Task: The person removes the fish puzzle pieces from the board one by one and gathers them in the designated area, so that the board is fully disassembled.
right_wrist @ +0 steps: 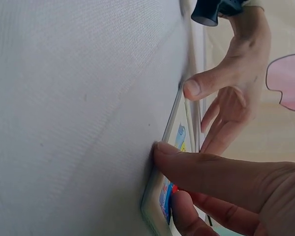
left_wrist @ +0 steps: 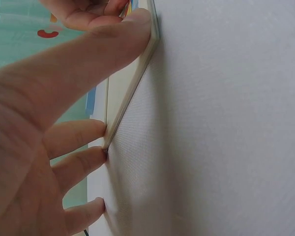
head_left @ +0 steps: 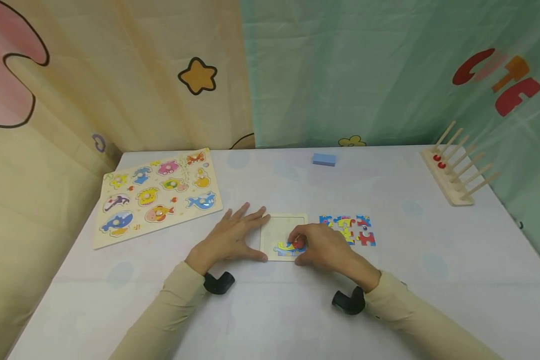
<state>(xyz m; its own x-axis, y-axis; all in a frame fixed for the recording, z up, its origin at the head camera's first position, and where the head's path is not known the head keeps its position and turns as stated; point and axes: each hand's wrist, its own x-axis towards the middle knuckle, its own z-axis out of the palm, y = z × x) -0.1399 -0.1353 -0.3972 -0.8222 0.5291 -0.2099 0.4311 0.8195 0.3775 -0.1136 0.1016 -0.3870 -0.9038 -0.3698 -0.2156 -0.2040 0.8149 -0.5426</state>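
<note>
A small wooden puzzle tray (head_left: pixel 274 230) lies on the table, with a few joined jigsaw pieces (head_left: pixel 284 250) along its lower part. My left hand (head_left: pixel 233 236) spans the tray's left edge, fingers spread and fairly straight; in the left wrist view the thumb (left_wrist: pixel 132 32) touches a corner. My right hand (head_left: pixel 326 247) has curled fingers at a partly red puzzle piece at the tray's lower right. In the right wrist view the right thumb (right_wrist: pixel 187 164) rests at the tray's near edge. The fingers hide much of that piece. Loose jigsaw pieces (head_left: pixel 366 237) lie right of the tray, partly behind the right hand.
A wooden sea-animal knob puzzle board (head_left: pixel 137 215) lies at the back left. A blue block (head_left: pixel 324 160) is at the back middle. On the right stands a wooden peg rack (head_left: pixel 450 180) with two red beads. Curtains hang behind the white table (head_left: pixel 270 320).
</note>
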